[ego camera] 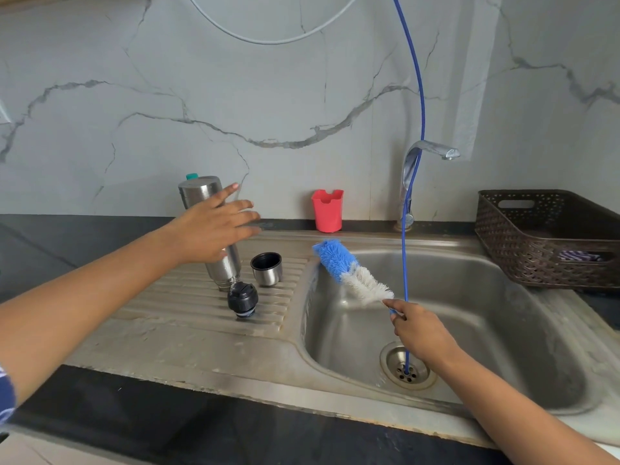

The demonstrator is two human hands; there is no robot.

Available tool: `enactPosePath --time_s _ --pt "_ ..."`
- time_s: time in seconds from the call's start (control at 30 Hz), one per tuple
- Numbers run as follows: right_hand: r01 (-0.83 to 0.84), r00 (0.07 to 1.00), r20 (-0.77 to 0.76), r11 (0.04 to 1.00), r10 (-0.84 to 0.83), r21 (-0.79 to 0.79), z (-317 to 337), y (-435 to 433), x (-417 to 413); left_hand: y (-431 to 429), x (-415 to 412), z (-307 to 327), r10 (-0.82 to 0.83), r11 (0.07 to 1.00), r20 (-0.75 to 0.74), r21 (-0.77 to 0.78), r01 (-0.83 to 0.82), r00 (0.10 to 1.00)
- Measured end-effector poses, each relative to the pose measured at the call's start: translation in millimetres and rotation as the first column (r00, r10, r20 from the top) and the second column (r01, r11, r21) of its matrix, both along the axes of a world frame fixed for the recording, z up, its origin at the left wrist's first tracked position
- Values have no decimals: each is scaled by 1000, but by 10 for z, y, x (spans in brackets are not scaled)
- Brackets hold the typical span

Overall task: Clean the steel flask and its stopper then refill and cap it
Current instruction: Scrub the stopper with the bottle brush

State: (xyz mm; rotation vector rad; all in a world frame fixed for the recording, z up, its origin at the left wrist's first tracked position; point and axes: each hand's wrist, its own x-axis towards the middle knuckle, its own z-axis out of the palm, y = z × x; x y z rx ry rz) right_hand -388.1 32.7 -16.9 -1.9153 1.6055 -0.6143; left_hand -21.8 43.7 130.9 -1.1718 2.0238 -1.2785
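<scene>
Right hand: closed on bottle brush handle, over sink. Left hand: fingers spread, at the inverted flask, grip unclear. Stopper, cup: just beside, on drainboard. Step, judged: scrubbing stage. Next: secure flask, feed brush into mouth.

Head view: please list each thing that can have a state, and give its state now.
steel flask: uncapped, inverted, mouth on drainboard, tilted
stopper: off the flask, on the drainboard
cup lid: off, open side up
bottle brush: lifted over the basin
tap: no water visible
left hand: open, at the flask
right hand: gripping the brush handle
</scene>
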Motion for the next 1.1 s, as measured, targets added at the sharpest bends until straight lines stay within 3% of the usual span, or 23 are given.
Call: enactPosePath --time_s 0.1,0.17,0.27,0.37,0.53,0.67,0.73,0.8,0.87,0.9,0.97,1.0,1.03,1.07,1.1 --pt "3 1000 -4 1000 -3 6 6 13 2 -203 -328 -79 267 951 -238 225 -214 934" --pt "12 1000 -5 1000 -12 6 13 18 -5 -371 -482 -222 386 890 -347 383 -246 855" --pt "15 1000 1 1000 -15 8 22 16 -3 -585 -539 -446 539 799 -391 517 -306 746" --pt "4 1000 -13 1000 -4 4 38 14 19 -687 -593 -555 656 697 -343 618 -364 673" --pt "-2 1000 -27 1000 1 -11 83 39 11 -722 -684 -527 676 664 -310 649 -371 669" --pt "-5 1000 -16 1000 5 -27 96 26 9 -717 -752 -440 627 723 -312 575 -383 714" --pt "-4 1000 -1 1000 4 -24 81 13 5 -687 -792 -343 581 783 -378 501 -369 721" --pt "2 1000 10 1000 -2 -19 81 0 -1 -614 -818 -222 507 853 -535 422 -306 675" --pt "6 1000 -1 999 -6 -34 123 -1 -24 -467 -878 -140 400 916 -780 332 -224 481" --pt "7 1000 -15 999 -8 -54 170 1 -41 -372 -932 -130 335 938 -891 287 -193 306" --pt "15 998 -63 993 -22 -115 320 -19 -91 -215 -1054 -172 250 954 -946 277 -116 -206" --pt "23 995 -93 989 -37 -148 417 -42 -127 -163 -1117 -217 265 950 -833 312 -16 -486" --pt "30 990 -128 983 -54 -181 534 -70 -162 -130 -1174 -272 323 932 -640 345 115 -698" --pt "32 984 -167 977 -69 -212 664 -108 -191 -108 -1220 -332 379 906 -413 349 240 -828" --pt "30 975 -208 970 -82 -241 810 -150 -211 -105 -1254 -402 404 886 -205 329 326 -892"
